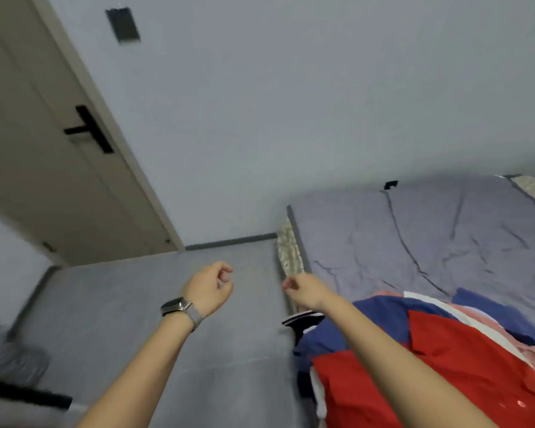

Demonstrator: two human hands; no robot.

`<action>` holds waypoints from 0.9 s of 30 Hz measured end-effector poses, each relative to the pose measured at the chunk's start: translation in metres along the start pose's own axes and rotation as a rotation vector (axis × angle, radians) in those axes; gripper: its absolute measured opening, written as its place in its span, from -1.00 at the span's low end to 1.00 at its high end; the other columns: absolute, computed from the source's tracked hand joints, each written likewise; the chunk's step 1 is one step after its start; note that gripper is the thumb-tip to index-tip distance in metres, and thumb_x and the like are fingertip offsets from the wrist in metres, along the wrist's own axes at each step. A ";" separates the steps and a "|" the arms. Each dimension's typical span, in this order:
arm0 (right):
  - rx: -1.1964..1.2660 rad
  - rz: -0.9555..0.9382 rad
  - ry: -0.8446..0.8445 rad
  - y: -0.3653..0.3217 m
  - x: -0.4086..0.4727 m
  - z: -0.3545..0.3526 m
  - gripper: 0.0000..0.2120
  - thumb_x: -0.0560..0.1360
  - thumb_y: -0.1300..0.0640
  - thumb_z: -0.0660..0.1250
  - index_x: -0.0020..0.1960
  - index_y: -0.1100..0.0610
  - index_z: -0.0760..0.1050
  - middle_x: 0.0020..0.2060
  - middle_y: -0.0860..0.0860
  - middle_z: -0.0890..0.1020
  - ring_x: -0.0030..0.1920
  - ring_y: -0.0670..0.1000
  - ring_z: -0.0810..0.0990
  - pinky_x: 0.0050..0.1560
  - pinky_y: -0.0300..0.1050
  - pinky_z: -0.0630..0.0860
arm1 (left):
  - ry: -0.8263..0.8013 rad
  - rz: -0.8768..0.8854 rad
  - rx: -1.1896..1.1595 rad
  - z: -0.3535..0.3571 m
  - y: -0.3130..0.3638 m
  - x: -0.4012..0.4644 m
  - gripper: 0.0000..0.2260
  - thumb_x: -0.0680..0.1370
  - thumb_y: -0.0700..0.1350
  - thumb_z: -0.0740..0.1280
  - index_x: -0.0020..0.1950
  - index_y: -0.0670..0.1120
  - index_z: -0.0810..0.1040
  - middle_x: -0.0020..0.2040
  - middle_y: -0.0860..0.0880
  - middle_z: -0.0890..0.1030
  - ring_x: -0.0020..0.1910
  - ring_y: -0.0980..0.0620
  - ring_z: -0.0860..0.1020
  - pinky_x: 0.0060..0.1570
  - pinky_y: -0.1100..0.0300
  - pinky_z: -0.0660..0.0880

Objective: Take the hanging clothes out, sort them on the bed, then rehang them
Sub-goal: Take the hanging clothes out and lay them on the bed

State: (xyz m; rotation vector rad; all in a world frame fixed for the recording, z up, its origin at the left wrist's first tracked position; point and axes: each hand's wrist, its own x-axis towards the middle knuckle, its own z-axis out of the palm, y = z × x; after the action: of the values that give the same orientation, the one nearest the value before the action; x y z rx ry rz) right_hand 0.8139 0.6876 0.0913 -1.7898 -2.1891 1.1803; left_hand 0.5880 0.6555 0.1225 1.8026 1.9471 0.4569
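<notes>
Both arms reach out over the grey floor [155, 319], and neither grip carries anything. The left hand [209, 288], a watch [176, 305] on its wrist, hangs with fingers loosely curled; the right hand [303, 290] looks the same, though blur hides the fingertips. The clothes [439, 366], a red shirt on top of navy and pink ones, lie piled on the bed [414, 236], right of and below the right hand. A door [44, 149] stands far left.
</notes>
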 end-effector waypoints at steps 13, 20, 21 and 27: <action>-0.004 -0.806 -0.493 -0.473 -0.070 0.325 -0.66 0.47 0.20 0.30 0.24 0.09 0.41 -0.01 0.01 0.52 -0.26 0.00 0.51 -0.41 -0.18 0.55 | 0.670 -0.812 -0.152 -0.240 -0.341 -0.401 -0.68 0.48 -0.14 0.33 0.22 -0.06 0.47 -0.01 -0.03 0.61 0.02 -0.07 0.58 0.10 0.14 0.46; -0.267 -1.013 -0.693 -0.575 -0.091 0.467 -0.70 0.47 0.21 0.29 0.20 0.12 0.49 0.04 0.01 0.60 -0.03 -0.07 0.54 0.04 -0.31 0.41 | 0.845 -1.010 -0.215 -0.260 -0.415 -0.507 -0.74 0.52 -0.13 0.28 0.20 -0.07 0.47 -0.12 0.02 0.58 -0.11 0.00 0.57 -0.06 0.23 0.46; -0.309 -1.034 -0.720 -0.588 -0.088 0.482 -0.71 0.46 0.21 0.29 0.18 0.12 0.50 0.06 0.00 0.61 0.03 -0.06 0.56 0.04 -0.35 0.38 | 0.854 -1.027 -0.224 -0.264 -0.427 -0.512 -0.74 0.52 -0.14 0.29 0.20 -0.08 0.47 -0.11 0.00 0.60 -0.09 -0.01 0.58 -0.02 0.19 0.50; -0.547 -1.135 -0.845 -0.696 -0.034 0.548 -0.65 0.48 0.19 0.30 0.27 0.11 0.48 0.24 0.02 0.52 0.27 -0.02 0.48 0.18 -0.34 0.33 | 0.908 -1.070 -0.191 -0.313 -0.514 -0.502 -0.75 0.54 -0.17 0.27 0.22 -0.10 0.46 -0.02 -0.06 0.62 0.00 -0.01 0.58 0.01 0.23 0.49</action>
State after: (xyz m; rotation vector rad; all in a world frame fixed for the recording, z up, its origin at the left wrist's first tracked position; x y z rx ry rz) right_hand -0.0110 0.3660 0.1345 0.2942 -3.3395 1.1004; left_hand 0.0114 0.1265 0.1671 0.1887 2.9104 1.0906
